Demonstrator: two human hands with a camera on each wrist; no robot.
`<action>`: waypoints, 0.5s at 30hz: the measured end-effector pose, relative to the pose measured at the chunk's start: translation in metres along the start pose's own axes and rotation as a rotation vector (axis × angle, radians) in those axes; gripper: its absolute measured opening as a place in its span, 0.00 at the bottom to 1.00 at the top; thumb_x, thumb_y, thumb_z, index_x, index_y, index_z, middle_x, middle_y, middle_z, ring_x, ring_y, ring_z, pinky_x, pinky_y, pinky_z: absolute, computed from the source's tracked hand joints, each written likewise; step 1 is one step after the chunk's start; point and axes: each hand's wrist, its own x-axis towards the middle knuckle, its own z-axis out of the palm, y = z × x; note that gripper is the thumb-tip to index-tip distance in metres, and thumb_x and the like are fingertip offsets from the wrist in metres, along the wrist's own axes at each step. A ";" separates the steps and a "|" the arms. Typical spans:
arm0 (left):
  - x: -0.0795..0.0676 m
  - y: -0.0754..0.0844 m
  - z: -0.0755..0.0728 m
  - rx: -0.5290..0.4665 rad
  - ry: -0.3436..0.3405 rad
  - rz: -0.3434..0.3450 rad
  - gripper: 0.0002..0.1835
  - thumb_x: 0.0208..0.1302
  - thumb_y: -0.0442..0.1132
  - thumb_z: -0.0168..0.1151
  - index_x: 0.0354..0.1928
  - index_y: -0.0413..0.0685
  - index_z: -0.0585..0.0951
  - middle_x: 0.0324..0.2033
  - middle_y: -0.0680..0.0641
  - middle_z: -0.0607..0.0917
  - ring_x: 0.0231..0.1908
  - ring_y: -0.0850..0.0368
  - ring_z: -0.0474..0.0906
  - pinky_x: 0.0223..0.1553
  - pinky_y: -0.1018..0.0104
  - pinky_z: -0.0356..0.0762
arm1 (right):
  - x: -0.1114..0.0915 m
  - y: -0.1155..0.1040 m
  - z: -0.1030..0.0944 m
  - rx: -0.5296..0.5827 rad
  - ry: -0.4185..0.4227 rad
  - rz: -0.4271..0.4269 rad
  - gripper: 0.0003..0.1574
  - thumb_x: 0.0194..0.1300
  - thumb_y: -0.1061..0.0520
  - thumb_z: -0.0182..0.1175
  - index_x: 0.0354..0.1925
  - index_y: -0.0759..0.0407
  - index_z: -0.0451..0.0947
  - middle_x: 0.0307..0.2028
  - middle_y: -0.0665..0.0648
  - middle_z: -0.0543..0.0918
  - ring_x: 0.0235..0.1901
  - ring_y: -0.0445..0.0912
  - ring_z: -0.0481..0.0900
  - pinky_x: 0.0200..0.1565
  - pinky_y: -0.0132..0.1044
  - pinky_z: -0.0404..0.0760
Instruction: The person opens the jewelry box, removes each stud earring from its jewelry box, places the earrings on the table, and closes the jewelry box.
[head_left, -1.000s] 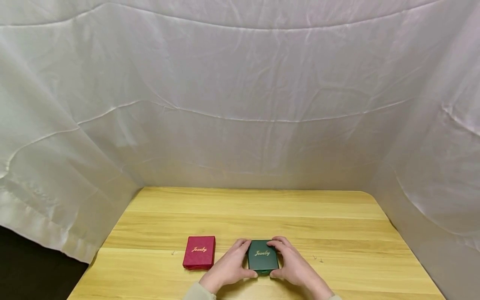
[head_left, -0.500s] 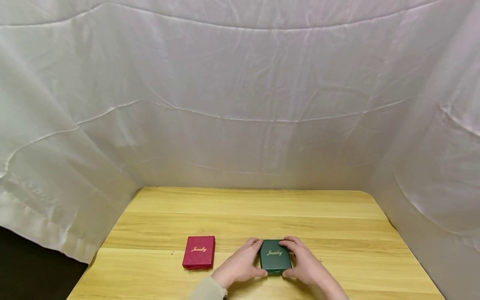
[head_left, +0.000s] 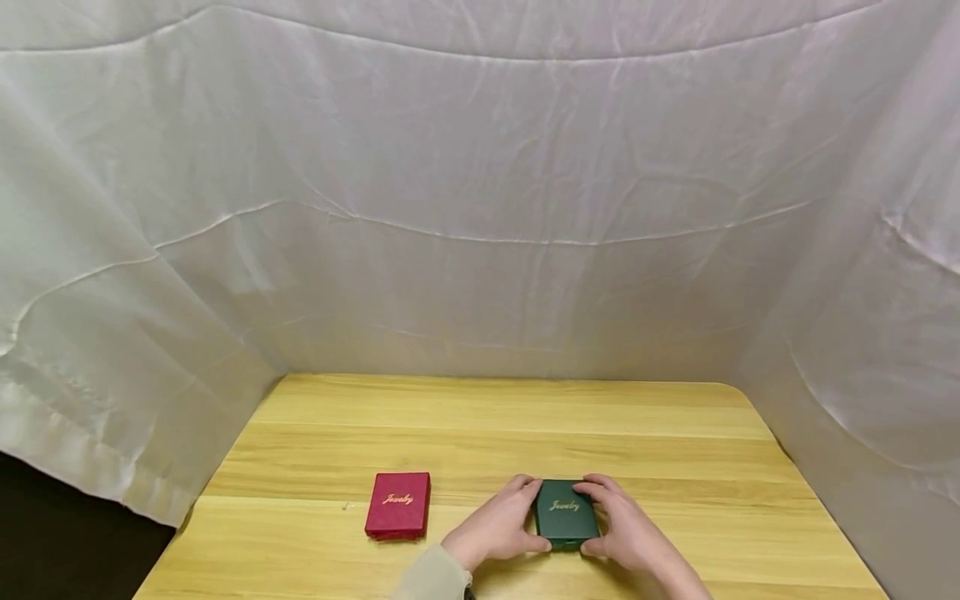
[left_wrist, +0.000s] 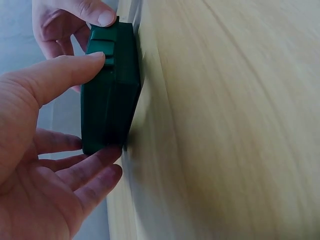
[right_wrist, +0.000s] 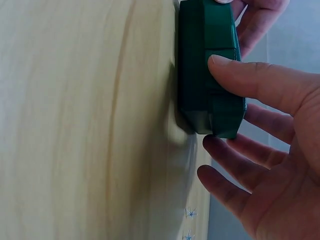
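Note:
A dark green jewelry box (head_left: 567, 510) with gold "Jewelry" lettering sits on the wooden table between both hands, its lid down. My left hand (head_left: 504, 525) grips its left side, thumb at the front edge and fingers along the side and back corner. On the opposite side my right hand (head_left: 628, 528) holds it the same way, one finger lying over the top. Both wrist views show the thumbs against the front face of the green box (left_wrist: 112, 90), near its clasp. A red jewelry box (head_left: 398, 503), also lidded, lies to the left of my left hand.
Small shiny pieces, perhaps earrings (right_wrist: 191, 213), lie on the table beyond my right hand in the right wrist view. Another tiny piece (head_left: 346, 506) lies left of the red box. Pale cloth (head_left: 480, 275) hangs around the wooden table (head_left: 480, 425).
Both hands have slid the green jewelry box to the right across the table, keeping their grip. The red jewelry box has stayed where it was.

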 end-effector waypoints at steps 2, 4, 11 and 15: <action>0.001 0.001 0.001 0.000 -0.003 0.002 0.48 0.54 0.53 0.74 0.71 0.40 0.64 0.63 0.47 0.70 0.59 0.58 0.71 0.57 0.64 0.73 | 0.000 0.000 -0.001 0.000 0.004 0.006 0.48 0.38 0.62 0.80 0.60 0.63 0.74 0.64 0.67 0.68 0.60 0.63 0.70 0.57 0.62 0.70; 0.002 0.002 0.001 0.002 -0.005 0.003 0.48 0.54 0.54 0.74 0.72 0.40 0.64 0.64 0.47 0.70 0.59 0.58 0.71 0.57 0.64 0.73 | -0.001 0.001 -0.002 -0.005 0.008 0.012 0.48 0.38 0.62 0.80 0.60 0.63 0.74 0.64 0.67 0.68 0.59 0.63 0.71 0.57 0.62 0.70; 0.005 0.002 0.003 0.005 -0.013 0.001 0.48 0.55 0.55 0.73 0.72 0.41 0.63 0.65 0.48 0.68 0.60 0.58 0.70 0.57 0.64 0.73 | -0.003 0.002 -0.005 -0.017 0.012 0.017 0.48 0.37 0.62 0.81 0.59 0.63 0.75 0.64 0.67 0.68 0.59 0.63 0.71 0.57 0.62 0.70; 0.006 0.003 0.005 0.010 -0.016 0.006 0.47 0.57 0.54 0.72 0.73 0.41 0.63 0.66 0.47 0.68 0.61 0.57 0.70 0.57 0.64 0.73 | -0.003 0.002 -0.005 -0.018 0.013 0.025 0.48 0.36 0.62 0.81 0.59 0.62 0.75 0.63 0.67 0.68 0.59 0.63 0.71 0.57 0.61 0.71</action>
